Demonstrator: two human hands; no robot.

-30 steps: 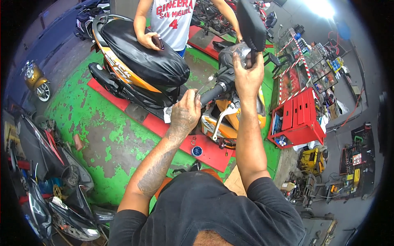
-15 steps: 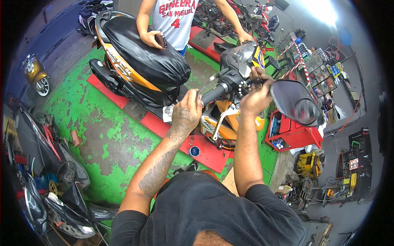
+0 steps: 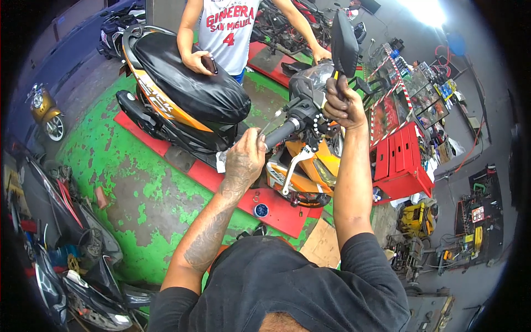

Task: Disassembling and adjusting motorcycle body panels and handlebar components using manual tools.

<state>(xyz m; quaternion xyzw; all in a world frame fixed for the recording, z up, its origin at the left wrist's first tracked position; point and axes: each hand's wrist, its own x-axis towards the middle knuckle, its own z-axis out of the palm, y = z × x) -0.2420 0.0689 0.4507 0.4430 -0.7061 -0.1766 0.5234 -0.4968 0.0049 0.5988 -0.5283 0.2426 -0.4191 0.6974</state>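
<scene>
An orange and black scooter (image 3: 191,88) stands before me with its seat to the left and its handlebar to the right. My left hand (image 3: 247,154) is closed at the outer end of the black handlebar grip (image 3: 283,134). From its fingers a thin metal rod (image 3: 269,124) with a pale tip slants up beside the grip; its exact kind is unclear. Higher up, my right hand (image 3: 344,105) is closed around the stem of a black side mirror (image 3: 345,47), which stands upright above the fist. A white brake lever (image 3: 297,169) hangs below the grip.
Across the scooter a person (image 3: 228,39) holds a phone (image 3: 209,65), the other hand near the scooter's front. A red platform (image 3: 276,213) bears a small blue-rimmed tub (image 3: 261,209). A red tool cabinet (image 3: 404,160) stands right; other motorcycles (image 3: 72,232) crowd the left.
The mirror has swung from the right of my right hand to upright above it, its glass no longer facing me. My right hand has turned with it; the left stays at the grip end.
</scene>
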